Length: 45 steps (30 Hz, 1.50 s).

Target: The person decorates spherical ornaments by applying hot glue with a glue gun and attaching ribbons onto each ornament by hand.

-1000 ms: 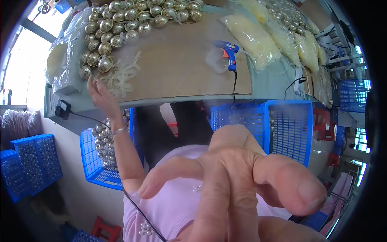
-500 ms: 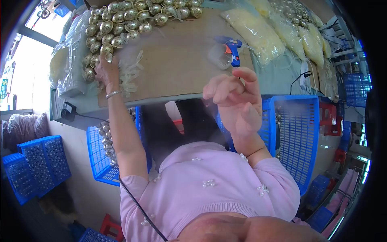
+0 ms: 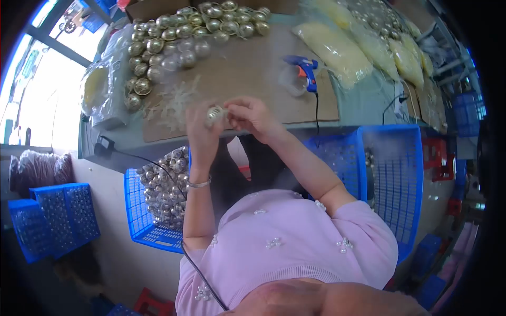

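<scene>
My left hand point(image 3: 202, 131), with a bracelet at its wrist, holds a shiny gold ball ornament point(image 3: 215, 114) above the table's front edge. My right hand point(image 3: 252, 117) is pinched close against the right side of this ball. Whatever lies between its fingertips is too small and blurred to make out. Left of the hands, a loose heap of pale ribbon strips point(image 3: 171, 105) lies on the brown cardboard point(image 3: 247, 68). Many more gold ball ornaments point(image 3: 168, 34) are gathered at the back left of the table.
A blue glue gun point(image 3: 311, 73) rests at the right on the cardboard, its cord hanging over the edge. Plastic bags of yellowish material point(image 3: 337, 47) lie behind it. Below stand a blue basket of ornaments point(image 3: 166, 195) on the left and another blue basket point(image 3: 392, 179) on the right.
My left hand has come from the ornament pile toward the middle, now with a ball in it. My raised, open right hand has lowered leftward and closed beside the ball.
</scene>
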Each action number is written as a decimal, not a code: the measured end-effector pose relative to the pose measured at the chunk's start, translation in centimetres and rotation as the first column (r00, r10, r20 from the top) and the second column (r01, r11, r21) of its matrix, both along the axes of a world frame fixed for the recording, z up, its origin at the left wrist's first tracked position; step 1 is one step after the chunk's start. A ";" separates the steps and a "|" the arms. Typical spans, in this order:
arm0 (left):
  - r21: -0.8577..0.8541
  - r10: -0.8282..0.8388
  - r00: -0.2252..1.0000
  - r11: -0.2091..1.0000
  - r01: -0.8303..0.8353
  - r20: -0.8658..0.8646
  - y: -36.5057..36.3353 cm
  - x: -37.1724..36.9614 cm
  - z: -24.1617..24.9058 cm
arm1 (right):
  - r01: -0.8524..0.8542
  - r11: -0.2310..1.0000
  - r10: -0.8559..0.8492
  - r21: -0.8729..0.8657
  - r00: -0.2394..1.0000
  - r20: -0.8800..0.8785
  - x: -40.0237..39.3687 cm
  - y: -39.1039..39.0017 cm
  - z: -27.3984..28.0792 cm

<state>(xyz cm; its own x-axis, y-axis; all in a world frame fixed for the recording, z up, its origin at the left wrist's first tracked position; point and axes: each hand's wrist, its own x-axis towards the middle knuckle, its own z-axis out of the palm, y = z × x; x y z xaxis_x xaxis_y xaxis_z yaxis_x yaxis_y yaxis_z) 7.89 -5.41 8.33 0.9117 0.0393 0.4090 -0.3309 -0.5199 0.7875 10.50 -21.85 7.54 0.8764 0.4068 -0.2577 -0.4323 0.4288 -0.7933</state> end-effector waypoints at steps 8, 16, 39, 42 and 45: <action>-0.242 -0.058 0.979 0.970 0.010 -0.194 1.3 -4.5 -1.5 | 0.200 0.845 0.081 -0.495 0.869 0.488 1.8 -0.1 1.3; -0.932 -0.509 0.791 0.298 -0.207 -0.339 2.3 -8.3 -7.3 | 0.088 0.741 0.382 -0.665 0.759 0.527 2.9 3.9 2.1; -0.960 -0.413 0.873 0.208 -0.188 -0.260 5.2 -10.4 -8.2 | 0.022 0.779 0.413 -0.626 0.734 0.540 0.7 6.1 2.1; -0.922 -0.362 0.873 0.327 -0.209 -0.326 4.2 -10.0 -6.4 | 0.024 0.820 0.355 -0.572 0.762 0.541 -0.9 4.8 4.1; -0.927 -0.387 0.866 0.320 -0.196 -0.317 2.9 -9.4 -6.0 | 0.042 0.848 0.309 -0.529 0.770 0.558 -1.7 2.9 4.4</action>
<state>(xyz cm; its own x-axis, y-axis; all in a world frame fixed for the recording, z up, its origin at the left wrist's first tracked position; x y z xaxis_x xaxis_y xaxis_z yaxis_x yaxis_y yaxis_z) -1.48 -2.48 2.29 0.9699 0.0133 -0.2431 0.1780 0.6425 0.7453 8.81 -18.99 11.94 0.8562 0.5050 0.1087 0.1899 -0.1119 -0.9754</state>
